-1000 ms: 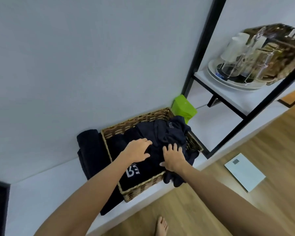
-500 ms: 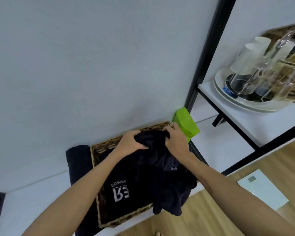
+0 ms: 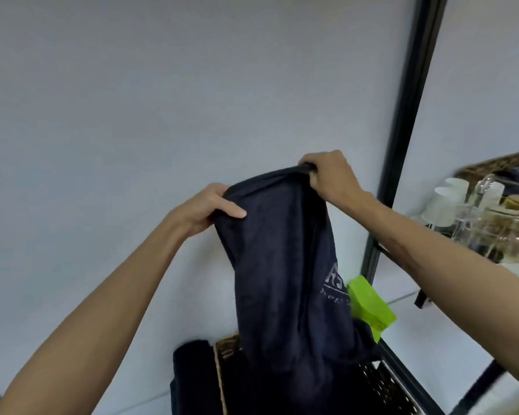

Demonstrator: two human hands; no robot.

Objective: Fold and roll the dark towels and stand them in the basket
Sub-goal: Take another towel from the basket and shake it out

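Observation:
A dark navy towel (image 3: 285, 265) with a pale printed logo hangs in the air in front of the white wall. My left hand (image 3: 206, 212) grips its top left corner and my right hand (image 3: 331, 178) grips its top right corner, a little higher. The towel's lower end droops into the wicker basket (image 3: 381, 381) on the low white shelf. More dark fabric lies inside the basket, and another dark towel (image 3: 192, 378) hangs beside the basket's left wall.
A bright green box (image 3: 370, 307) stands behind the basket against the wall. A black shelf post (image 3: 402, 139) rises on the right. On the upper shelf stand white cups (image 3: 444, 202), clear glasses (image 3: 492, 232) and a second wicker basket (image 3: 501, 166).
Both hands gripped the towel's top edge in the basket and raised it high, so it hangs stretched between them. The camera tilted upward toward the wall.

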